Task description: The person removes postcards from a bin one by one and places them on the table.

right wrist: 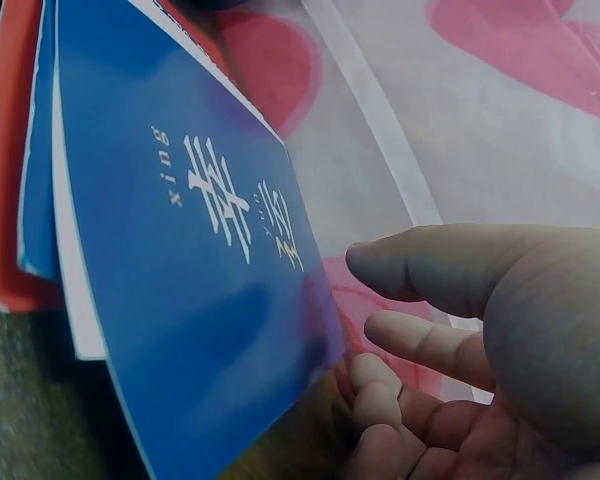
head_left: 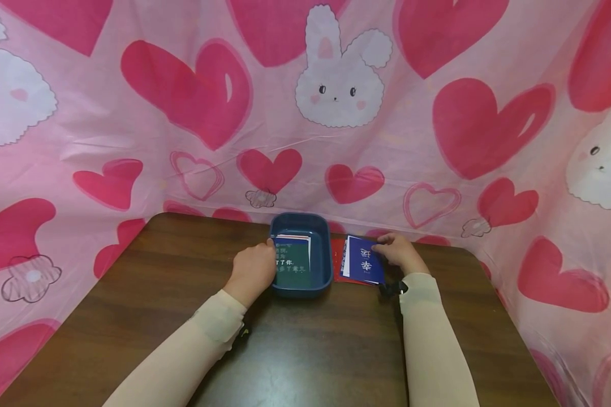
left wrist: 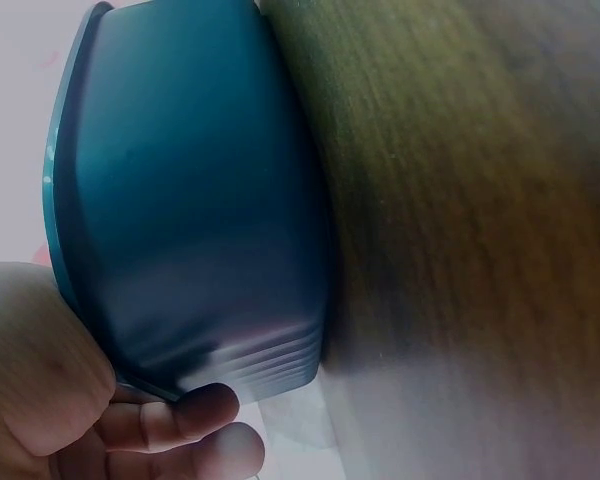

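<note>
A dark blue plastic bin [head_left: 301, 293] stands on the table with several cards in it, a green card [head_left: 291, 278] with white writing on top. My left hand [head_left: 254, 270] grips the bin's left rim; the left wrist view shows its fingers curled at the bin's edge. Right of the bin lies a loose stack: a blue card [head_left: 369, 274] with white characters on top, white and blue edges beneath, and a red card [head_left: 339, 246] below. My right hand [head_left: 402, 254] is at the blue card's right edge, thumb and fingers apart, pinching nothing in the right wrist view.
The brown wooden table [head_left: 305, 350] extends around the bin and cards. A pink cloth [head_left: 203, 169] printed with hearts and rabbits hangs behind and along both sides of it. A small black device [head_left: 393, 289] sits at the right wrist.
</note>
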The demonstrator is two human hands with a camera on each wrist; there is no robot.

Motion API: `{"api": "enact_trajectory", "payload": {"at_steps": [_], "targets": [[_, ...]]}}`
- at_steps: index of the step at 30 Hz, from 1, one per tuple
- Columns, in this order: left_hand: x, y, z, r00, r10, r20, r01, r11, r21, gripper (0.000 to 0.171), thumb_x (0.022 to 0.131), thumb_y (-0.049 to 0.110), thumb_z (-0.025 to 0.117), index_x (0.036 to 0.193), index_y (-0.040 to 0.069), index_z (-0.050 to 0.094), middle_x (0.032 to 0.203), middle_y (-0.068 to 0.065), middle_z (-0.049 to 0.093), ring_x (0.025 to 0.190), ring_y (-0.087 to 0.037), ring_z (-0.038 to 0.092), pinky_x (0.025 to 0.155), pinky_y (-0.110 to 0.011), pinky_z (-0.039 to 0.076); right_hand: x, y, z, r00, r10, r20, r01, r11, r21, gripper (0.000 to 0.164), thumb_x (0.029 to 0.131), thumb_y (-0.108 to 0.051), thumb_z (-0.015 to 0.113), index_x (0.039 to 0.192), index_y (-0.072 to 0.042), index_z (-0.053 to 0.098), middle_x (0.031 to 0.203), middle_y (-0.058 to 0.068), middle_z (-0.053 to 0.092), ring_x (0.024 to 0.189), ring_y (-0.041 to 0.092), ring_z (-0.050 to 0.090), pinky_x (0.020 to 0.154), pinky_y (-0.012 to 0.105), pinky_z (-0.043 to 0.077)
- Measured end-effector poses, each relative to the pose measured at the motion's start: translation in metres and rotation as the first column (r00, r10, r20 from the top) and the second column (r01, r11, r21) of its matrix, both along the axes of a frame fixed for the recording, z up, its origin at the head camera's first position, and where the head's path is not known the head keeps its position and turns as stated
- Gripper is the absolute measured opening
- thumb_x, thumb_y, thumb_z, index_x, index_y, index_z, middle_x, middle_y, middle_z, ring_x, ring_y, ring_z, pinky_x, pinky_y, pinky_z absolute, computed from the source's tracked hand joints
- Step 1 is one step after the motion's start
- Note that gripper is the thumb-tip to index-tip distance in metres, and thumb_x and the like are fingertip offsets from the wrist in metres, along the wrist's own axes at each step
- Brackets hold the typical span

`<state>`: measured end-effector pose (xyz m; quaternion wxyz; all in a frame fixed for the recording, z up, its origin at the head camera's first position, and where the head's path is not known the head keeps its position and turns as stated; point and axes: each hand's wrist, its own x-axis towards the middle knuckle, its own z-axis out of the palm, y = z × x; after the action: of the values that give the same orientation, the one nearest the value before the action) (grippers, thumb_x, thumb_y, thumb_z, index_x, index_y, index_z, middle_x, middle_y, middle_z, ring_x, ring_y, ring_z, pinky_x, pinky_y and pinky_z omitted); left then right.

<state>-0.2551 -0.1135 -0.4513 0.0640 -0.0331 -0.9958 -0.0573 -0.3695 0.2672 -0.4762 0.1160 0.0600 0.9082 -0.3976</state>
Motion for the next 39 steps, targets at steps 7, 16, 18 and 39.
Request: {"api": "enact_trajectory", "payload": {"at_steps": [7, 16, 18, 39], "targets": [[0.001, 0.001, -0.001, 1.000, -0.004, -0.003, 0.004, 1.000, 0.000, 0.045, 0.113, 0.023, 0.065, 0.149, -0.003, 0.068, 0.113, -0.020, 0.085, 0.086, -0.038, 0.081, 0.070, -0.056, 0.070, 0.001, -0.003, 0.004, 0.995, 0.021, -0.099, -0.018, 0.999, 0.031, 0.050, 0.106, -0.031, 0.077, 0.143, 0.000, 0.067, 0.135, 0.026, 0.070, 0.115, 0.037, 0.066, 0.100, 0.050, 0.063], [0.002, 0.000, -0.001, 1.000, 0.000, -0.014, 0.000, 1.000, -0.012, 0.046, 0.112, 0.023, 0.066, 0.150, -0.003, 0.068, 0.112, -0.020, 0.085, 0.084, -0.038, 0.081, 0.070, -0.055, 0.070, 0.011, -0.038, 0.038, 0.944, 0.129, -0.302, -0.126, 0.992, 0.030, 0.042, 0.108, -0.026, 0.075, 0.141, 0.000, 0.072, 0.134, 0.028, 0.075, 0.123, 0.044, 0.069, 0.111, 0.058, 0.059], [0.002, -0.001, -0.001, 1.000, 0.002, -0.024, -0.002, 1.000, -0.016, 0.045, 0.112, 0.022, 0.066, 0.149, -0.003, 0.068, 0.111, -0.020, 0.085, 0.083, -0.038, 0.081, 0.069, -0.055, 0.070, 0.015, -0.050, 0.046, 0.933, 0.164, -0.320, -0.161, 0.986, 0.038, 0.043, 0.107, -0.026, 0.076, 0.142, 0.000, 0.072, 0.134, 0.028, 0.076, 0.126, 0.045, 0.071, 0.112, 0.059, 0.059], [0.001, 0.002, 0.000, 0.998, -0.015, -0.062, 0.014, 1.000, -0.002, 0.041, 0.115, 0.018, 0.060, 0.148, -0.003, 0.070, 0.108, -0.021, 0.085, 0.084, -0.041, 0.082, 0.068, -0.057, 0.069, 0.014, -0.189, 0.086, 0.871, 0.481, -0.102, -0.472, 0.876, 0.100, 0.050, 0.106, -0.031, 0.081, 0.147, -0.005, 0.067, 0.110, 0.020, 0.083, 0.094, 0.037, 0.085, 0.080, 0.040, 0.072]]}}
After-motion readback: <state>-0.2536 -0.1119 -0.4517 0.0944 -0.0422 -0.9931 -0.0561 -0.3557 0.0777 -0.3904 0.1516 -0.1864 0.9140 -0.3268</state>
